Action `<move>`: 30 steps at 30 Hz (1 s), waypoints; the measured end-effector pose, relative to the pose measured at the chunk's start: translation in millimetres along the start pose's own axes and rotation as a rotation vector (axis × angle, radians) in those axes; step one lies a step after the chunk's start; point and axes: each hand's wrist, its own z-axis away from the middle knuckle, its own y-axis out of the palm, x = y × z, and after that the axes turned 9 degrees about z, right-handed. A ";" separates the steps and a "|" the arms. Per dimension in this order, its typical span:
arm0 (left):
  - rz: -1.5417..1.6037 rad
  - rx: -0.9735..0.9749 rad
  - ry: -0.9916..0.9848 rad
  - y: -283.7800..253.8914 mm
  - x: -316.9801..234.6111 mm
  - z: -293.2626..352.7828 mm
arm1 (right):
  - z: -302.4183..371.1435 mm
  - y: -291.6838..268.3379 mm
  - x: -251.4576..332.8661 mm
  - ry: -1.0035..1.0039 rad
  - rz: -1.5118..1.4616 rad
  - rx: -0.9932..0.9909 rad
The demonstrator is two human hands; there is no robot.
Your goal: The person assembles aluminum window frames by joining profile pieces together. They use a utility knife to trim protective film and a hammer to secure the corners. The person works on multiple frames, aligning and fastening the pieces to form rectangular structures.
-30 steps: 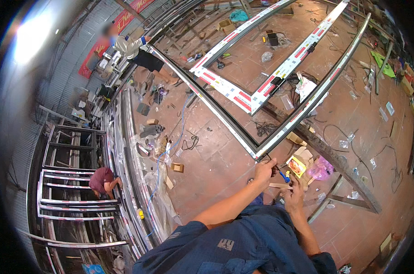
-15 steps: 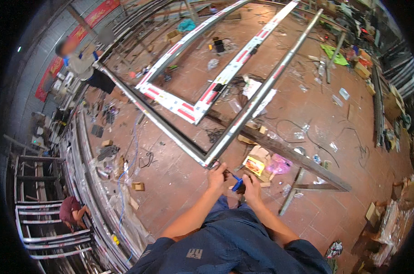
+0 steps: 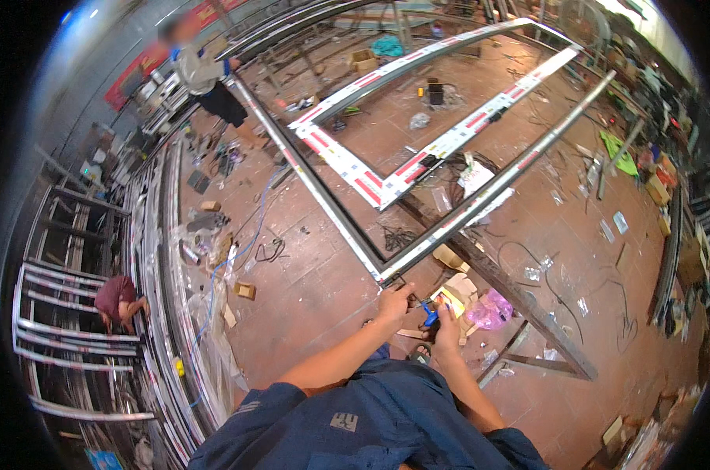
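My left hand (image 3: 396, 303) is closed at the near corner of a long dark-and-silver metal frame (image 3: 323, 195). Its fingers pinch around something dark by the corner, too small to make out. Just to its right, my right hand (image 3: 447, 329) grips a blue-handled tool (image 3: 431, 315). The tool's working end points toward the left hand, and its exact kind is unclear. Inside the metal frame lies a second frame (image 3: 347, 166) with white and red protective film.
A dark metal beam (image 3: 519, 303) slants under the frames. Beside it lie cardboard pieces and a pink plastic bag (image 3: 492, 310). One person (image 3: 206, 77) stands at the frame's far left end; another (image 3: 118, 301) crouches among metal bars. A blue hose (image 3: 258, 235) crosses the floor.
The whole view has shifted, so the frames and both people appear displaced. Both hands stay by the frame's corner, with the blue-handled tool still in the right. The crouching person is bent lower.
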 end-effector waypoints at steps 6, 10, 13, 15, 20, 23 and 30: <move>-0.017 -0.013 0.047 -9.2 9.3 -5.3 | 37.1 27.2 31.1 -0.059 0.131 -0.206; -0.091 -0.025 0.093 -9.2 9.6 -4.7 | 47.1 4.4 38.4 -1.131 1.284 -0.169; -0.033 -0.030 0.079 -1.8 5.4 2.2 | 18.1 -11.8 29.3 -1.081 1.419 -0.108; 0.012 0.002 0.072 -5.4 10.0 -2.9 | 7.1 -10.3 19.0 -0.871 1.096 -0.154; -0.086 0.005 0.010 -0.9 5.5 7.2 | -10.7 12.5 8.6 0.301 -0.291 -0.028; -0.131 0.058 0.022 -1.8 1.1 12.9 | -0.7 4.7 9.5 0.210 -0.174 -0.032; -0.148 0.062 0.053 -6.5 0.4 10.6 | 35.2 8.8 35.5 -1.115 1.422 -0.169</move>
